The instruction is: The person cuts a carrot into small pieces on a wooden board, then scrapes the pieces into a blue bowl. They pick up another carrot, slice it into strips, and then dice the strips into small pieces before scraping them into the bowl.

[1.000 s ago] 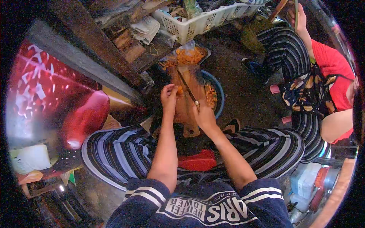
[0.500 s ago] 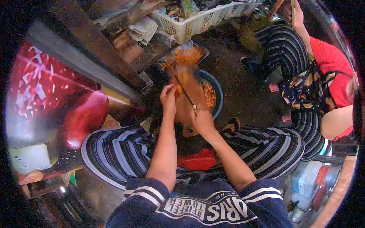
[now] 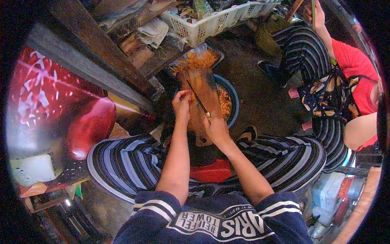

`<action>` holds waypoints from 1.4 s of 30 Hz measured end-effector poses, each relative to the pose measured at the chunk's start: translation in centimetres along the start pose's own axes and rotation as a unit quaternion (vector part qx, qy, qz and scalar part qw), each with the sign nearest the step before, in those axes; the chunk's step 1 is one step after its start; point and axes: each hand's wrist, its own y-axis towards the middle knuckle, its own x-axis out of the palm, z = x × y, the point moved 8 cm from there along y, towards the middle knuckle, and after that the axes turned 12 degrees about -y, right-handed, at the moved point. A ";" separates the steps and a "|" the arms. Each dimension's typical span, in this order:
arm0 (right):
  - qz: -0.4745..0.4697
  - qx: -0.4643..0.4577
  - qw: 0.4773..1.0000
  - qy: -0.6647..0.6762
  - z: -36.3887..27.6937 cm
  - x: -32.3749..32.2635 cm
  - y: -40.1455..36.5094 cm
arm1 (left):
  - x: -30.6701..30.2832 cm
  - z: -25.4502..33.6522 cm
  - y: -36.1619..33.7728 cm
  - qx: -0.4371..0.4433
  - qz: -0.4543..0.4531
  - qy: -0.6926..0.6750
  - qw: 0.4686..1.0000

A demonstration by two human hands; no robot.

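My right hand [image 3: 216, 129] is wrapped round the handle of a knife [image 3: 197, 97], whose long thin blade points up and to the left. Beneath the blade lies a worn wooden cutting board [image 3: 209, 91], stained orange. My left hand [image 3: 182, 102] is at the board's left edge with its fingers pinched together near the blade; what they hold, if anything, is hidden. Under the board's right side stands a blue tub [image 3: 233, 97] with small orange chopped pieces [image 3: 224, 101] in it. Beyond the board is a tray [image 3: 221, 57] of larger orange pieces [image 3: 205, 60], partly under clear plastic.
A white plastic crate [image 3: 199, 32] full of things stands at the back. Wooden beams [image 3: 101, 44] run along the left. A person in a red top [image 3: 353, 61] sits at the right, one hand [image 3: 319, 16] raised. Containers [image 3: 329, 191] sit at lower right.
The orange piece that showed at my left fingertips no longer shows there. My left hand has shifted very slightly to the right; the knife has hardly moved.
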 end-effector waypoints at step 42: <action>0.016 -0.010 0.997 -0.074 -0.7 0.8 1.2 | 0.0 1.1 -0.2 0.009 0.025 -0.004 1.000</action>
